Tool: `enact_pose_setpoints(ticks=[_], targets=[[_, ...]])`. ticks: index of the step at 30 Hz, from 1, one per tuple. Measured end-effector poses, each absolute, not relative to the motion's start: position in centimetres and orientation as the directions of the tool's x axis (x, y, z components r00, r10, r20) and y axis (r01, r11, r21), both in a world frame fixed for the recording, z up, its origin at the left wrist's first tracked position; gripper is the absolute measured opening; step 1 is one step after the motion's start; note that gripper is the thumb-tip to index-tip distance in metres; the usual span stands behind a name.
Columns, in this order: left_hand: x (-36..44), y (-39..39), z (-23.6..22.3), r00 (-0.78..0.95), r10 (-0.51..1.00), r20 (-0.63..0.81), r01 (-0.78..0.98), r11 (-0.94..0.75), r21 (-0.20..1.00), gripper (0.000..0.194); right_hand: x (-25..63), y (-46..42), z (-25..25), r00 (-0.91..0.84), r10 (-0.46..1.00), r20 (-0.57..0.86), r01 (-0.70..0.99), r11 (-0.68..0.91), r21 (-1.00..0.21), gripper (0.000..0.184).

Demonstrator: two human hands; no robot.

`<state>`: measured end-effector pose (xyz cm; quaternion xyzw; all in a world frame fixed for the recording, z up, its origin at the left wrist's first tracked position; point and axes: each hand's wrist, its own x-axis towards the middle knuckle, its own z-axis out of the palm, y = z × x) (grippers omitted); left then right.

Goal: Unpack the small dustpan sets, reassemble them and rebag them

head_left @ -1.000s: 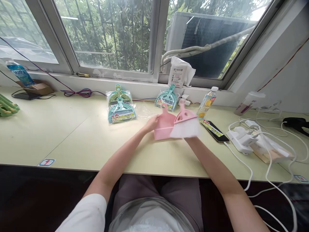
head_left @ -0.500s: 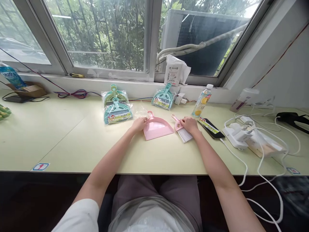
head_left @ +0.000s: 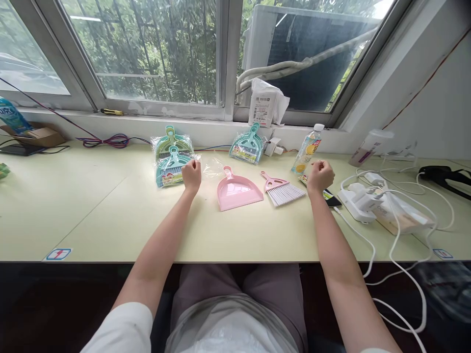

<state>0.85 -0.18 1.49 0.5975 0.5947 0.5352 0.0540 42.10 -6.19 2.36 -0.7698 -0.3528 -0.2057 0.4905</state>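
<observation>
A pink dustpan (head_left: 239,194) lies on the table in front of me, its handle pointing toward the window. To its right rests a small pink hand brush (head_left: 283,190) with white bristles. My left hand (head_left: 192,175) is a fist raised to the left of the dustpan, in front of a wrapped teal dustpan set (head_left: 171,169). My right hand (head_left: 321,176), also curled into a fist, hovers right of the brush and covers part of a phone (head_left: 331,200) and a label. Neither fist shows anything inside it.
Another wrapped teal set (head_left: 247,147) and a green one (head_left: 169,137) lie at the back. A drink bottle (head_left: 308,149) stands behind my right hand. A power strip (head_left: 358,203) with white cables is on the right. Clear plastic film (head_left: 214,165) lies behind the dustpan.
Both hands have let go: the left of the dustpan, moving left, and the right of the brush, moving right. Both are now closed fists. The brush's bristles now point further right.
</observation>
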Motion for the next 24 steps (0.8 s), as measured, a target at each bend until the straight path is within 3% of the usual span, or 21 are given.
enact_pose_setpoints(ticks=[3, 7, 12, 14, 18, 24], targets=[[0.2, 0.3, 1.0, -0.303, 0.772, 0.559, 0.636, -0.273, 0.722, 0.036, 42.2, -6.1, 2.0, 0.688, 0.455, 0.566, 0.721, -0.334, -0.607, 0.036], [0.4, 0.5, 0.6, -0.207, 0.827, 0.522, 0.681, -0.262, 0.684, 0.036, 39.9, -6.0, 1.4, 0.578, 0.699, 0.421, 0.796, -0.369, -0.480, 0.033], [2.8, -0.9, 1.0, 0.107, 0.909, 0.404, 0.871, -0.281, 0.403, 0.033, 35.8, -5.9, 0.5, 0.300, 0.895, 0.329, 0.951, -0.253, -0.177, 0.039], [4.2, -1.9, 1.1, 0.213, 0.920, 0.329, 0.914, -0.306, 0.265, 0.037, 34.8, -5.8, 0.1, 0.254, 0.924, 0.286, 0.966, -0.229, -0.117, 0.040], [6.3, -3.6, 1.0, 0.344, 0.908, 0.239, 0.912, -0.384, 0.147, 0.045, 34.8, -5.8, -0.1, 0.242, 0.944, 0.226, 0.967, -0.217, -0.131, 0.035], [7.7, -5.0, 0.5, 0.360, 0.902, 0.236, 0.892, -0.408, 0.197, 0.048, 36.4, -6.6, 1.9, 0.286, 0.898, 0.333, 0.944, -0.206, -0.257, 0.027]])
